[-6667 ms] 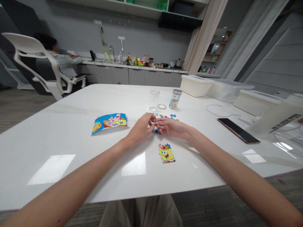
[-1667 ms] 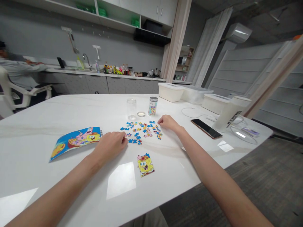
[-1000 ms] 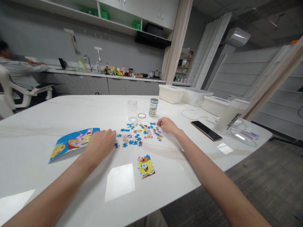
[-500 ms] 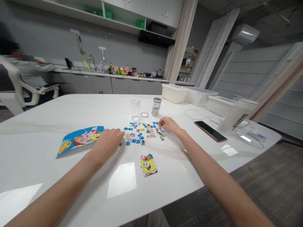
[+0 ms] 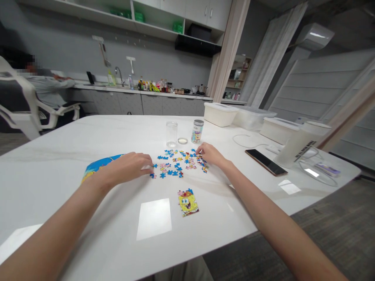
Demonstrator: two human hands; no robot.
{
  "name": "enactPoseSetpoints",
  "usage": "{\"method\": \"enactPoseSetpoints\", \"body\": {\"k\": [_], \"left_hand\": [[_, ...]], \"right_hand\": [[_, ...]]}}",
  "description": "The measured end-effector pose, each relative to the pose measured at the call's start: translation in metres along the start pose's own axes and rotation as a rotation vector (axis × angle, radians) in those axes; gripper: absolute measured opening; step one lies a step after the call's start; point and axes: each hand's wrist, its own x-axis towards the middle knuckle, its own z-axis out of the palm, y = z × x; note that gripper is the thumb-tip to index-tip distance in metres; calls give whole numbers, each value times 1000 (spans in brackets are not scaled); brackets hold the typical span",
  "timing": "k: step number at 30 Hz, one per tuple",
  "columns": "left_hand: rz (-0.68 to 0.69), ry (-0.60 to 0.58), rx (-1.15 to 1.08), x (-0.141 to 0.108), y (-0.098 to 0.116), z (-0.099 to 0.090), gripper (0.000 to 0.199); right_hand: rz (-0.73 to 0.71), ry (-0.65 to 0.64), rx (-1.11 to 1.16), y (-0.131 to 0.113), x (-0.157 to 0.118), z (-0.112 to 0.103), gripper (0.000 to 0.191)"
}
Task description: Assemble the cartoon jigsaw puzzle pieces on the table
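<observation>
Loose jigsaw pieces (image 5: 177, 166), mostly blue with some pink and yellow, lie scattered on the white table. My left hand (image 5: 133, 168) is at their left edge, thumb and fingers apart, fingertips beside a blue piece. At the right edge, my right hand (image 5: 211, 154) has its fingertips pinched together on a jigsaw piece, mostly hidden by the fingers. Closer to me lies a joined section of puzzle (image 5: 188, 203) showing a yellow cartoon face. A blue picture sheet (image 5: 101, 162) rests partly hidden under my left hand and forearm.
Behind the pieces stand a clear jar (image 5: 171, 134), a round lid (image 5: 182, 141) and a printed can (image 5: 197, 132). To the right are a phone (image 5: 266, 162), a white tumbler (image 5: 301, 144), cables and storage boxes (image 5: 221, 115). A person (image 5: 48, 88) sits at far left.
My left hand has opened its thumb away from the fingers and covers more of the picture sheet. My right hand stays at the same pieces. The view has shifted slightly.
</observation>
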Motion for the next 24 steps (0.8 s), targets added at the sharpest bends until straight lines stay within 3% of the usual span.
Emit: {"method": "enactPoseSetpoints", "body": {"k": [3, 8, 12, 17, 24], "left_hand": [[38, -83, -39, 0, -7, -2, 25], [9, -111, -40, 3, -3, 5, 22], [65, -63, -82, 7, 0, 12, 27], [-5, -22, -77, 9, 5, 15, 26], [-35, -12, 96, 7, 12, 14, 33]], "right_hand": [[108, 8, -66, 0, -2, -3, 29], [336, -10, -145, 4, -5, -8, 22], [265, -26, -126, 2, -4, -6, 23], [132, -78, -30, -7, -2, -4, 22], [165, -89, -118, -4, -3, -4, 25]]}}
